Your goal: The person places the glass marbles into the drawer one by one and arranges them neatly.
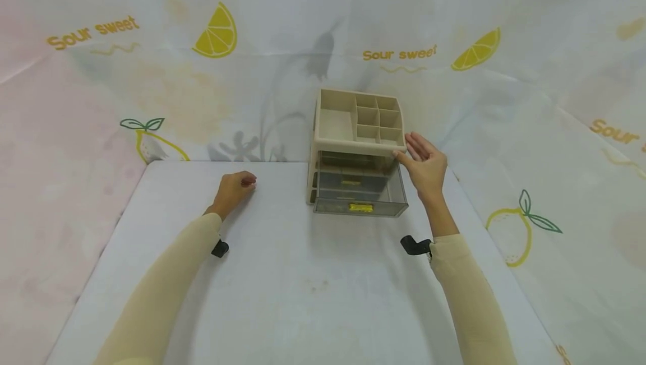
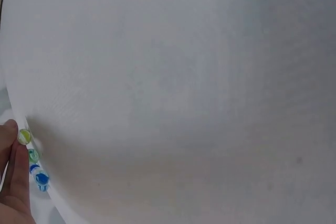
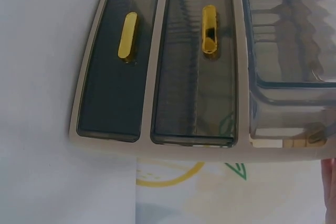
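Right hand (image 1: 425, 167) spread, fingertips touching organizer (image 1: 359, 124) top corner; top drawer (image 1: 360, 192) pulled out; left hand (image 1: 233, 188) curled, pinching marbles (image 2: 32, 157) on worktop (image 1: 313, 292)

Both arms reach forward in cream sleeves, each wrist wearing a black strap. The left hand (image 1: 233, 188) rests on the table (image 1: 282, 297) — fingers curled under, knuckles up, holding small marbles (image 2: 32, 156). The right hand (image 1: 425, 166) is raised, fingers straight — thumb touching the organizer (image 1: 357, 146), palm facing its side.
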`<state>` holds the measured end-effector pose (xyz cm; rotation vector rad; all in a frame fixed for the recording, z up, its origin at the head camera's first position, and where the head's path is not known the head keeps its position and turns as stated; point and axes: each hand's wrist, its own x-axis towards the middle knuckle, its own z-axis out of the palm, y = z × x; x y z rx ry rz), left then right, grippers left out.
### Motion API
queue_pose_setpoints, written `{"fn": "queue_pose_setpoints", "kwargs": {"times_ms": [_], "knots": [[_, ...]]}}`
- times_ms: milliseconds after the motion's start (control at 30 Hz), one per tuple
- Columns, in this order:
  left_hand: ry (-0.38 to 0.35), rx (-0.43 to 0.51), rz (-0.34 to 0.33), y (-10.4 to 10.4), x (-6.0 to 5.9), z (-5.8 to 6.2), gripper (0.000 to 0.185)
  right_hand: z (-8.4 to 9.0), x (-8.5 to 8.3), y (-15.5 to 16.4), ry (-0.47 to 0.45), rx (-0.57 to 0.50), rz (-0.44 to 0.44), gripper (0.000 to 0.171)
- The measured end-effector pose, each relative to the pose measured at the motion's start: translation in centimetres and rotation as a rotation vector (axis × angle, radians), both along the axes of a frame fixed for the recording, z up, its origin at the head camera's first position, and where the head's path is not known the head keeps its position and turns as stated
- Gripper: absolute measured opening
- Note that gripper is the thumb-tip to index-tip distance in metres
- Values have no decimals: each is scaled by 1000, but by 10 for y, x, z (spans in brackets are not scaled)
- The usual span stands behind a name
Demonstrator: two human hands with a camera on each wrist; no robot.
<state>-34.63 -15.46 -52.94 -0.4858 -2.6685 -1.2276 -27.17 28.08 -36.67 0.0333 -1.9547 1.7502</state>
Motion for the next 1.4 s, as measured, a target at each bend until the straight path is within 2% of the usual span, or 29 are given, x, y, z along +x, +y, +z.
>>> {"fn": "queue_pose_setpoints", "kwargs": {"times_ms": [267,567,667,800,967,1200,1300,1400], "knots": [[-42,-50,-57,2,3,-4,20,-2,1,2,5,4,1,60],[-6,-54,-43,-1,3,-4,18,2,2,-2,0,-6,4,60],[28,-50,-43,-1,3,-3,16,3,2,-3,0,-3,2,60],[77,-21,-43,2,1,-1,14,3,3,-2,1,-8,3,60],[86,24,-55,5,-1,2,14,1,4,-1,-5,-18,0,61],[184,102,-54,14,-4,19,16,-1,5,-1,-11,8,-2,61],[211,148,-73,21,-5,31,16,0,4,-1,-3,8,-7,60],[207,196,-98,30,-3,45,17,2,3,-2,3,4,-7,60]]}}
